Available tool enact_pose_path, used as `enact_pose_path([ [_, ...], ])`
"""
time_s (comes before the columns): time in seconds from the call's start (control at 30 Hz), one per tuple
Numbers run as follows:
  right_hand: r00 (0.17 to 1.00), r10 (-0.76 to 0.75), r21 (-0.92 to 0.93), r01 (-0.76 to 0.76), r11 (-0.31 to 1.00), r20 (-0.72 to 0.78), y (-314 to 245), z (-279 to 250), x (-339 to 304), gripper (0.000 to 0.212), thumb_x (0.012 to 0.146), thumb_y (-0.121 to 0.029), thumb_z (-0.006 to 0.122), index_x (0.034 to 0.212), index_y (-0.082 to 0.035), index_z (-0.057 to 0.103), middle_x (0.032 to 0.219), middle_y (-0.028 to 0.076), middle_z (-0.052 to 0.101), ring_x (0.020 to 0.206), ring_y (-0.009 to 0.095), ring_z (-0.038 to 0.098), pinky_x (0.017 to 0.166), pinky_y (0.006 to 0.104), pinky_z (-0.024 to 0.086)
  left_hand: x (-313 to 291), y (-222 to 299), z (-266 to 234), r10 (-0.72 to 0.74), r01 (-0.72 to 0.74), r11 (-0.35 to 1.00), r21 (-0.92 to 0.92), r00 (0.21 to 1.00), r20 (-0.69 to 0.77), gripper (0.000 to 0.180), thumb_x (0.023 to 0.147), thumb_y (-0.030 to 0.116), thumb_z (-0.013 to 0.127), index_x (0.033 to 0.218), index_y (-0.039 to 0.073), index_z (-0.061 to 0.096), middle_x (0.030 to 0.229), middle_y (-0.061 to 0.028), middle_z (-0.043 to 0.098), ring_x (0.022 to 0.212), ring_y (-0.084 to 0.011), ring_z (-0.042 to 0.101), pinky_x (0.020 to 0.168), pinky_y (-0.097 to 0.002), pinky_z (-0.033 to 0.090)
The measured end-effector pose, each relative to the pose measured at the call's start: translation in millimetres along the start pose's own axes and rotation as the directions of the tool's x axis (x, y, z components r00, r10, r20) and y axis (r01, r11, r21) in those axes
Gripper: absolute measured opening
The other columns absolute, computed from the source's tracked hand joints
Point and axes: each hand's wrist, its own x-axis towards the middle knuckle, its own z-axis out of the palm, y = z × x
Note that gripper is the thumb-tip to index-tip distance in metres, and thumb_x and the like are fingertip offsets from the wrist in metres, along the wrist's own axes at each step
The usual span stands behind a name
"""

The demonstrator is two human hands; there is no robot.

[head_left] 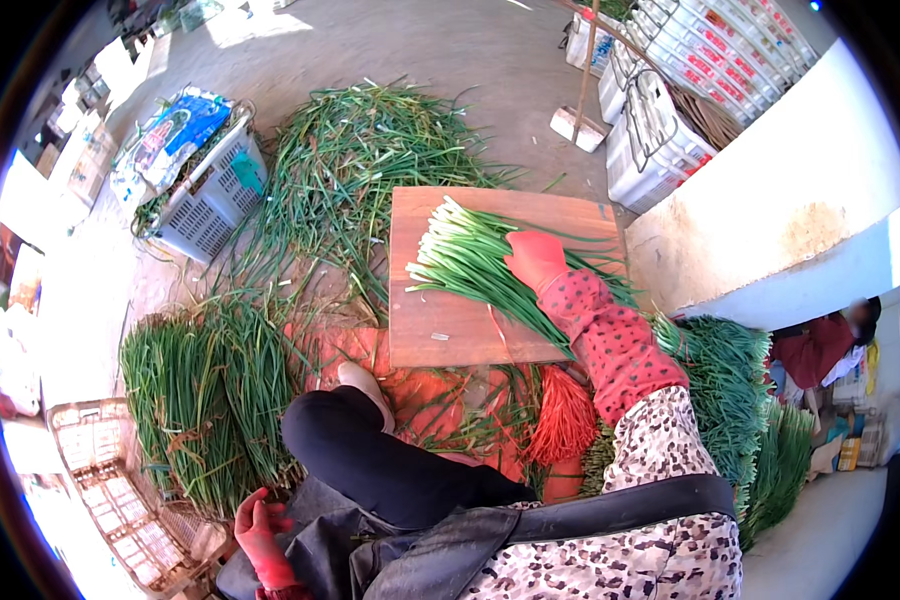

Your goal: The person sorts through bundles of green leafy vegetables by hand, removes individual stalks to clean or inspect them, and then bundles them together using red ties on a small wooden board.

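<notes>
The green stalks [465, 256] on the wooden board [450, 315] could scatter if pressed unevenly by the right hand [537, 260], whose fingers' grip I cannot tell, while the left hand [260, 537] has fingers loosely parted.

The right hand [536, 260] is stretched forward, the left hand [261, 545] held low, fingers [253, 506] loosely bent.

Sunlight [260, 28] splashes across the grey-brown floor [510, 65] at the far end, bright patches up there! Over to the right, a white wall [760, 190], stained brown, running down into a pale blue band [770, 297]; beyond it, white crates [725, 60] stack high. And out on the left edge, glare [25, 200] burns several spots pure white.
</notes>
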Motion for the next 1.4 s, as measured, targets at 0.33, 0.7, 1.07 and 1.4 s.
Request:
enact_pose_path([
  [0.33,0.996,0.013,-0.015,-0.012,1.000,0.084,11,15,-2,0.029,0.078,-0.028,0.061,0.097,-0.007,0.060,0.083,0.017,0.065,0.080,0.036,0.062,0.070,0.0487,0.049,22,118,314,0.791,-0.973,0.157,0.171,0.227,0.568,0.059,0.071,-0.001,0.063,0.128,0.002,0.048,0.127,-0.0193,0.052,0.119,-0.0389,0.048,0.101,-0.0421,0.038],
  [0.7,0.988,0.150,0.325,-0.149,0.934,0.025,62,7,9,0.042,0.084,-0.026,0.057,0.124,-0.017,0.054,0.107,0.017,0.063,0.097,0.035,0.060,0.084,0.0424,0.048,71,58,473,0.489,-0.938,-0.203,0.281,0.152,0.859,0.068,0.077,0.009,0.054,0.141,0.007,0.032,0.147,-0.0102,0.032,0.136,-0.0333,0.027,0.108,-0.0575,0.022],
  [1.07,0.994,-0.026,0.033,0.030,0.999,-0.105,59,50,63,0.019,0.082,-0.024,0.058,0.082,-0.008,0.067,0.080,0.014,0.064,0.079,0.035,0.061,0.071,0.0469,0.048,63,78,467,0.482,-0.970,-0.046,0.240,0.189,0.855,0.063,0.077,0.011,0.054,0.137,0.004,0.036,0.140,-0.0144,0.038,0.132,-0.0351,0.032,0.106,-0.0575,0.024],
  [1.4,0.946,0.047,0.257,0.040,0.966,-0.322,55,33,49,0.015,0.081,-0.021,0.058,0.076,-0.009,0.065,0.077,0.014,0.063,0.076,0.034,0.061,0.067,0.0448,0.048,61,70,492,0.593,-0.989,-0.091,0.115,0.039,0.804,0.063,0.070,0.011,0.061,0.130,0.005,0.044,0.137,-0.0138,0.041,0.131,-0.0336,0.034,0.110,-0.0518,0.022],
])
